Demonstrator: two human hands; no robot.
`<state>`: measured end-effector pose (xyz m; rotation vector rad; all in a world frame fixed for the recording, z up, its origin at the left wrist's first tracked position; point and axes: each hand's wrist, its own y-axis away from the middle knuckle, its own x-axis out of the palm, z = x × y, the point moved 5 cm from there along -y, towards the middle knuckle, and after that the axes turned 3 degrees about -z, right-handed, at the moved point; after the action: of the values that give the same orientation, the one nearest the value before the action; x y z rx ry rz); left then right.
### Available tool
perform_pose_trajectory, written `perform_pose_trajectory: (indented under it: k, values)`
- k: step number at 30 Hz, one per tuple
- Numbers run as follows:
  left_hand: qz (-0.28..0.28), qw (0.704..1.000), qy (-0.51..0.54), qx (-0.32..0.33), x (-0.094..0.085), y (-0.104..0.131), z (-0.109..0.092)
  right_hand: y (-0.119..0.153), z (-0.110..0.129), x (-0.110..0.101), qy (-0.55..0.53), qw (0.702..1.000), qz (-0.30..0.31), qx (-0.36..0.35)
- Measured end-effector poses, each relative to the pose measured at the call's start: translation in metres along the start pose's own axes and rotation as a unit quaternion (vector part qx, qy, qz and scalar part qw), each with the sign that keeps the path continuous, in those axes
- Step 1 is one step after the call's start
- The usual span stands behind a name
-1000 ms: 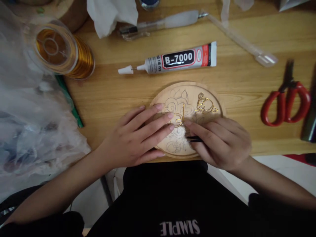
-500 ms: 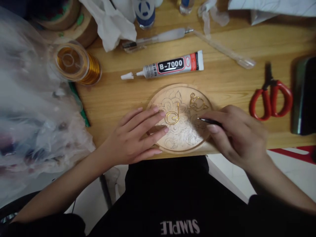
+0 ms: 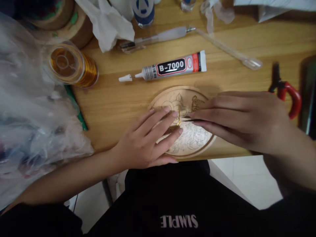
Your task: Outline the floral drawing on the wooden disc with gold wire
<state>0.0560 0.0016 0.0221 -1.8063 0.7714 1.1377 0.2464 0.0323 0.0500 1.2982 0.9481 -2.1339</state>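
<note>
A round wooden disc (image 3: 195,136) with pencilled flower outlines lies at the table's front edge. My left hand (image 3: 145,140) rests across its left side, fingers spread, the fingertips over a curl of gold wire (image 3: 178,120) that is partly hidden. From the right, my right hand (image 3: 249,115) reaches over the disc, its thumb and fingers closed on slim dark tweezers (image 3: 186,120). Their tip is by the upright end of the gold wire. A second gold wire shape (image 3: 197,102) sits at the disc's upper right, half covered by my right hand.
Above the disc lies a B-7000 glue tube (image 3: 170,66), a pin-tipped cap at its nozzle. A gold wire spool (image 3: 74,65) and plastic bag (image 3: 41,125) are at left. Behind lie a pen-like tool (image 3: 160,36) and plastic dropper (image 3: 229,49); red-handled cutters (image 3: 291,98) are at right.
My right hand has moved left over the disc, bringing the tweezers to the gold wire. My left hand has slid slightly right, its fingers now covering more of the wire curl.
</note>
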Motion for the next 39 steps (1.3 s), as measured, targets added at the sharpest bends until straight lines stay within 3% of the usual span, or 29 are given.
perform_pose_trajectory:
  k: [6, 11, 16, 29, 39]
  values:
    - [-0.008, 1.0, 0.006, -0.018, 0.003, 0.003, 0.0, 0.001, -0.012, 0.009, -0.099, 0.995, -0.001, 0.023]
    - [0.033, 0.999, 0.002, -0.015, 0.001, -0.001, 0.001, 0.001, -0.012, 0.012, -0.093, 0.996, 0.0, -0.011]
    - [0.012, 1.0, -0.006, -0.018, 0.0, -0.002, 0.001, -0.001, -0.009, 0.014, -0.076, 0.997, 0.013, -0.009]
    - [0.024, 0.999, 0.004, -0.026, 0.0, -0.003, 0.002, -0.002, -0.005, 0.009, -0.079, 0.996, 0.003, 0.028]
    - [0.027, 0.999, -0.01, -0.029, 0.001, -0.003, 0.001, -0.001, -0.005, 0.011, -0.091, 0.996, 0.0, 0.017]
